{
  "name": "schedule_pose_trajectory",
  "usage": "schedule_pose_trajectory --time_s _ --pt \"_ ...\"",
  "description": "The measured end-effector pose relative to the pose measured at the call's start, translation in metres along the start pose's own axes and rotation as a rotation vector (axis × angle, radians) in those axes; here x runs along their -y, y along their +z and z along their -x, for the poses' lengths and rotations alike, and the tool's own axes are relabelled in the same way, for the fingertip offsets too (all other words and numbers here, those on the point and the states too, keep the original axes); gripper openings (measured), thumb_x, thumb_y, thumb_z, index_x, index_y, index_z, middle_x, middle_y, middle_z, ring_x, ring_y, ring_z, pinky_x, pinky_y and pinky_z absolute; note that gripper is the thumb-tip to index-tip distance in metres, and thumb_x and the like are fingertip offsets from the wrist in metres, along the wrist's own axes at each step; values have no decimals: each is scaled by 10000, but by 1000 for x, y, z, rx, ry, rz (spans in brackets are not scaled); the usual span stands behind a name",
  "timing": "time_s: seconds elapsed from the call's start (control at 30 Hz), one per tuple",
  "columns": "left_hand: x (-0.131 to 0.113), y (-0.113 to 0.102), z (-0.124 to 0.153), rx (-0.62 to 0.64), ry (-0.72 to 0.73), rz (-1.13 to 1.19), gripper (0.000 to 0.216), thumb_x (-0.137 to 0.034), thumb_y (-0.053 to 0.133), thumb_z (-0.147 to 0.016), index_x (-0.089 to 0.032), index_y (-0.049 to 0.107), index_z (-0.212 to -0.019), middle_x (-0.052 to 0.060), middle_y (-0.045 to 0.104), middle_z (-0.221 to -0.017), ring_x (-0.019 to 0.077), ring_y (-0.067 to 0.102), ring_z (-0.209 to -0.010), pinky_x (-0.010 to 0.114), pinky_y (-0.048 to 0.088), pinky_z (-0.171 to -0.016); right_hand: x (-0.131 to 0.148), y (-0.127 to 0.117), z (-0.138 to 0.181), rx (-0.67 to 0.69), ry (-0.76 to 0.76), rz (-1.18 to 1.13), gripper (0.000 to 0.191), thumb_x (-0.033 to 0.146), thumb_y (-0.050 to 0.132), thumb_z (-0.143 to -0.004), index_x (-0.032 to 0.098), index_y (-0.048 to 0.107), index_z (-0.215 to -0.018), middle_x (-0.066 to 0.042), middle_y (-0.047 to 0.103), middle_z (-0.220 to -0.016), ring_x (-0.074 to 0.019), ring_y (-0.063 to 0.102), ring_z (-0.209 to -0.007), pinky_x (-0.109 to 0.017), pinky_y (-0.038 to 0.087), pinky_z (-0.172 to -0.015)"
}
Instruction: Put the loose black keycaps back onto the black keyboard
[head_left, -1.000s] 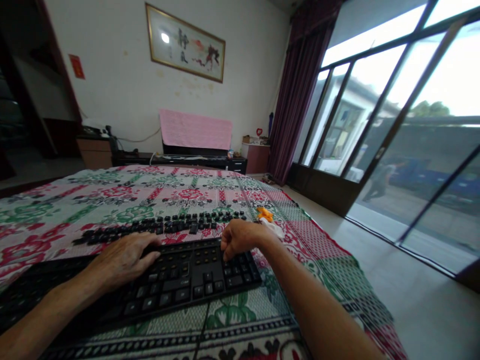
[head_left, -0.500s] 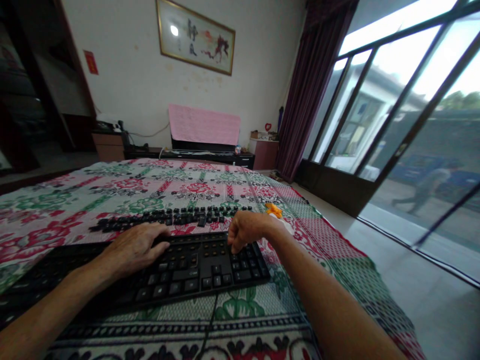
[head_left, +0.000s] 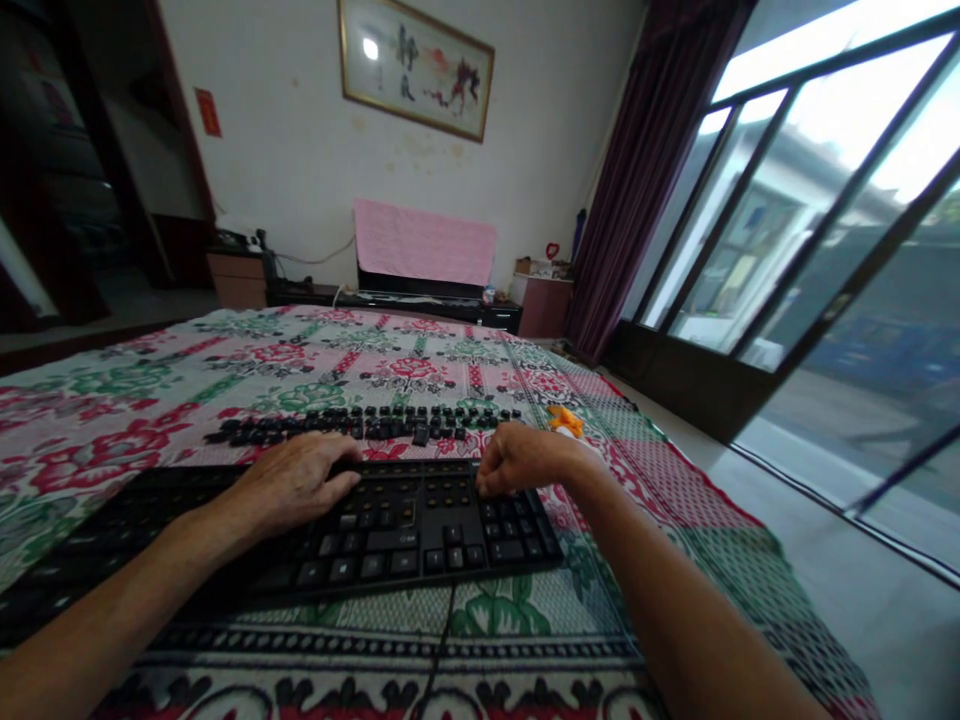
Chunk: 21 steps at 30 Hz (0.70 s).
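Note:
A black computer keyboard lies across the patterned cloth, its upper rows partly stripped to bare key sockets. My left hand rests over its middle, fingers stretched toward the far edge and thumb apart. At the upper left of the number pad, my right hand is closed in a pinch against the keyboard. Whatever is between those fingertips is hidden. Beyond the far edge, loose black keycaps lie in rough rows. One keycap sits a little nearer than its neighbours.
The red, green and white cloth covers the whole surface. An orange item with something white lies beyond my right wrist. A dark cable runs from the keyboard toward me. Farther off are a pink-covered screen and glass doors.
The view has turned slightly left, so everything sits farther right. Both hands keep about the same places on the keyboard. A person walking outside the doors is out of sight now.

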<state>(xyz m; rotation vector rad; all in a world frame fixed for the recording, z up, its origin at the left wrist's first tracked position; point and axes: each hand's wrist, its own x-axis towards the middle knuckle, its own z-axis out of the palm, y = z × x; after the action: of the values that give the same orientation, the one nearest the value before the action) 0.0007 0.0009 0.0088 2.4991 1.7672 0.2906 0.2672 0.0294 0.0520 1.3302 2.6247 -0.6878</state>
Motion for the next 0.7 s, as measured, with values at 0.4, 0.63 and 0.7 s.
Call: schedule_pose_trajectory --time_s 0.4,0.63,0.7 --pt "-2 0 2 -34 28 3 221 -333 398 -712 -232 534 -854 12 567 -842 167 500 -808 278 359 -710 -16 -2 -12 -258 -26 58 252 302 444 -674 145 640 -692 17 562 -569 -77 470 -524 -168 313 -468" --pt "-3 1 2 -31 -10 19 219 -321 421 -707 -222 536 -865 22 565 -857 169 493 -832 275 352 -734 -27 2 -61 -463 97 304 260 270 500 -625 224 631 -846 -3 630 -742 -121 540 -660 -192 350 -560" --pt "-3 1 3 -46 -6 13 223 -326 418 -709 -224 533 -870 24 562 -866 170 489 -840 277 351 -739 -26 4 -67 -445 102 323 247 272 505 -620 230 639 -823 -4 631 -721 -126 541 -655 -195 351 -556"
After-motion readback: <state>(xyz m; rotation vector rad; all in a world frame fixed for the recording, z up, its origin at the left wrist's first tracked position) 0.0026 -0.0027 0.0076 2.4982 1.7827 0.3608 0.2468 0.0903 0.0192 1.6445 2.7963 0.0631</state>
